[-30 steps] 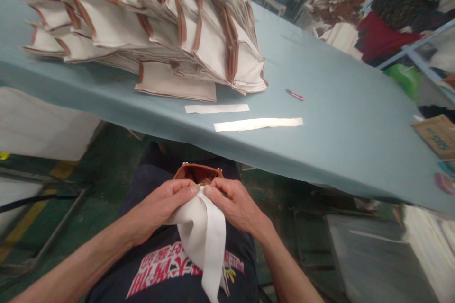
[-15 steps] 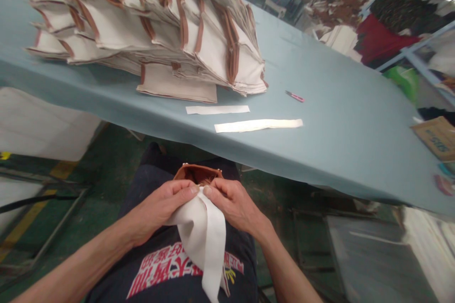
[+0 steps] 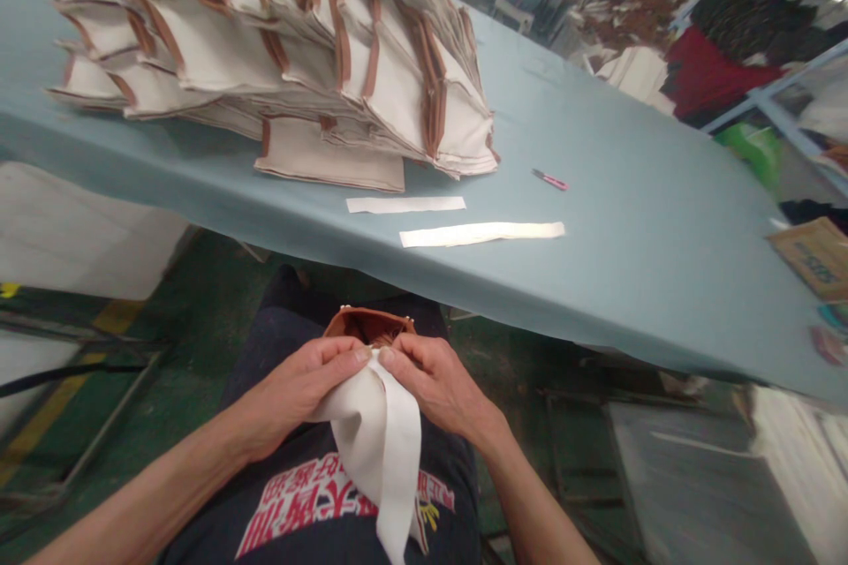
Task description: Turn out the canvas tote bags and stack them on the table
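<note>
My left hand (image 3: 329,372) and my right hand (image 3: 428,378) meet over my lap, thumbs side by side. Both pinch the top edge of a piece of white fabric (image 3: 375,424), whose folded strip-like end hangs down over my dark printed apron (image 3: 311,503). Just beyond my fingers a brown pouch (image 3: 361,319) gapes at the top; loose brown bits show inside it. What the fingertips press on is partly hidden by the thumbs.
On the blue-covered table (image 3: 629,256) lie two white strips (image 3: 481,235) and a pink-handled small cutter (image 3: 550,180). A large pile of white fabric pieces with brown edging (image 3: 291,44) stands at the back left. A cardboard box (image 3: 813,258) sits at the right edge.
</note>
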Demonstrator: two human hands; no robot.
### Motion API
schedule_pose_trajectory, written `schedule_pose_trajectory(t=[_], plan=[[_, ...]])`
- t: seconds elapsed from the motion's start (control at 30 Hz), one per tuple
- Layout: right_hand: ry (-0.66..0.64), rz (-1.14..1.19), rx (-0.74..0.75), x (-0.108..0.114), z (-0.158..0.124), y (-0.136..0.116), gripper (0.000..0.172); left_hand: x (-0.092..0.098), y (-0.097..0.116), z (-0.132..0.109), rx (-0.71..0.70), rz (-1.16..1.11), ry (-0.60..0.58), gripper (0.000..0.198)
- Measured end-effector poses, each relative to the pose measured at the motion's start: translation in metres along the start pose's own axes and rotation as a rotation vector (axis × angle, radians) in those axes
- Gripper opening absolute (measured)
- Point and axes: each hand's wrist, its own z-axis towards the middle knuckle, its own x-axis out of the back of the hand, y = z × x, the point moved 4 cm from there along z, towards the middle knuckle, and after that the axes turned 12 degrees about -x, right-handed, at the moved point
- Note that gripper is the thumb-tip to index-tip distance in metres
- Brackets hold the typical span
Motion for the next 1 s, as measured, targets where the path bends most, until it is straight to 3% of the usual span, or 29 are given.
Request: schedule_pose_trajectory(t=[0.73, 1.0], plan=[[0.002, 0.007, 0.025, 0.0, -0.002, 0.0, 0.048, -0.002, 0.003, -0.001, -0.022, -0.003, -0.012, 0.077], [0.046, 0.05, 0.139, 0.0, -0.015, -0.013, 0.043, -0.005, 0.017, -0.018, -0.103, 0.135, -0.107, 0.075]])
